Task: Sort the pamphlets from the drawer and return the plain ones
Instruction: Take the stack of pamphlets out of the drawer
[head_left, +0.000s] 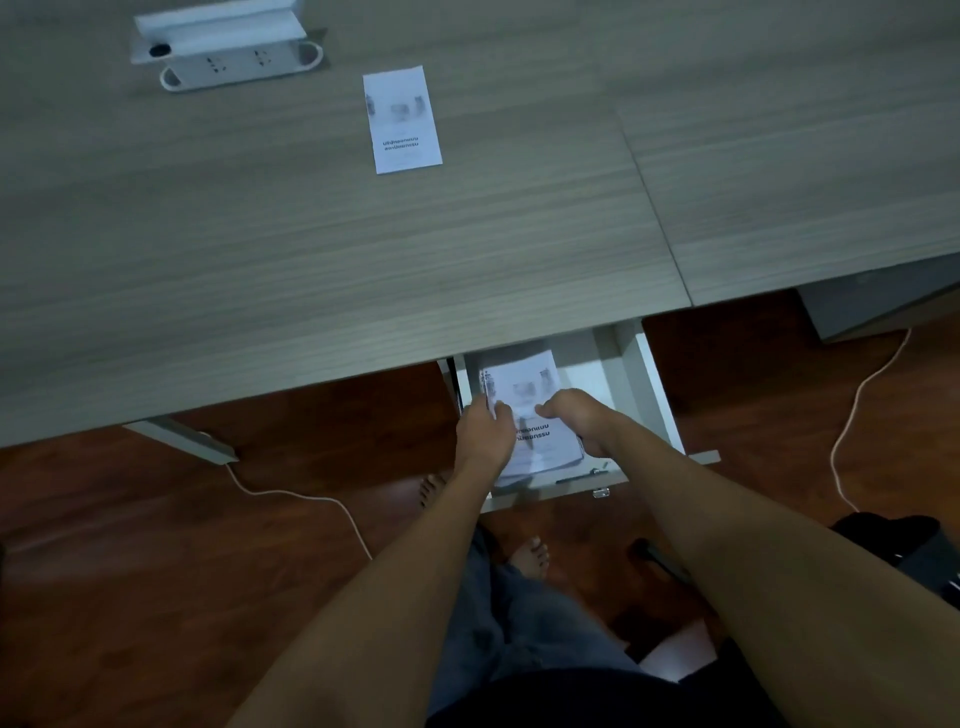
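A white drawer (652, 387) stands pulled out from under the desk's front edge. Inside it lies a stack of printed pamphlets (524, 384) with pictures and dark lettering on the top sheet. My left hand (480, 428) pinches the stack's left edge. Over the right side of the stack, my right hand (582, 418) curls its fingers on the top sheets. One printed pamphlet (402, 119) lies flat on the wooden desk (311, 249), far from both hands.
A white power strip (239, 65) with a raised lid sits at the desk's back left. White cables (852, 415) trail over the red-brown floor on both sides. My bare feet and legs are below the drawer. A dark chair base (904, 545) is at the right.
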